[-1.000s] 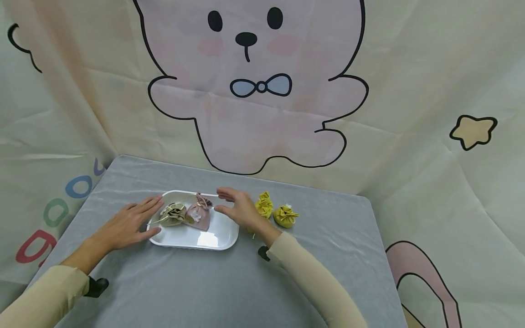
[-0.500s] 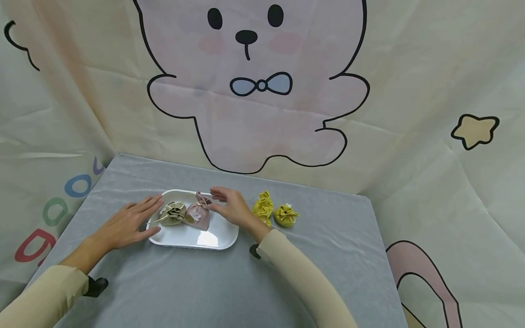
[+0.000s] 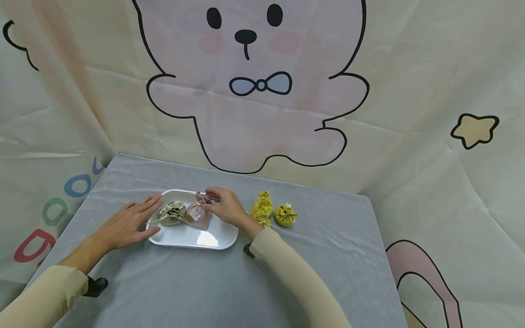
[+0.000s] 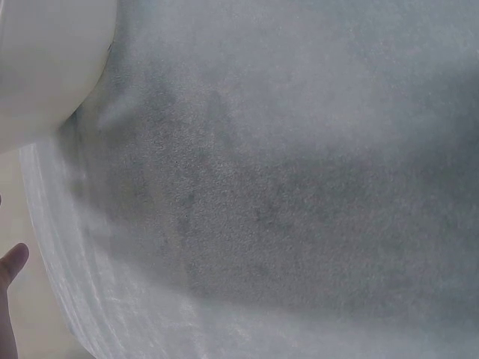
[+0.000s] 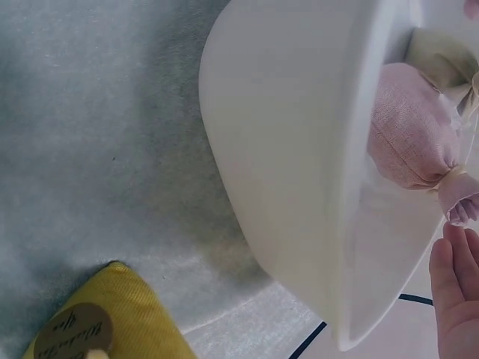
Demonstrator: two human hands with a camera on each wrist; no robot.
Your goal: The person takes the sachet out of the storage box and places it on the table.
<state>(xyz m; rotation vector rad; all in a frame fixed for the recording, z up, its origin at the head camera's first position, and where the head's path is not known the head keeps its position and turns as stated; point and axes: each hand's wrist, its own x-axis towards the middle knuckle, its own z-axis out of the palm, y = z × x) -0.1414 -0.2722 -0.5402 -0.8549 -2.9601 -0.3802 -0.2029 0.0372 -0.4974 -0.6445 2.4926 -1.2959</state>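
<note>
The right hand (image 3: 226, 208) has its fingertips at the gathered neck of the pink pouch (image 3: 198, 215), which sits in the white tray (image 3: 193, 238) beside the beige pouch (image 3: 172, 213); whether they truly pinch it I cannot tell. The left hand (image 3: 127, 224) lies flat with straight fingers against the tray's left rim (holding nothing). A shallow hold on that tied neck could slip, and a sideways tug may nudge the beige pouch or slide the tray.

The right hand (image 3: 224, 208) hides part of the pink pouch (image 3: 198, 216); whether its fingers (image 5: 455, 288) pinch the tied neck cannot be told. The picture's edge crops the yellow pouch (image 5: 105, 318).
</note>
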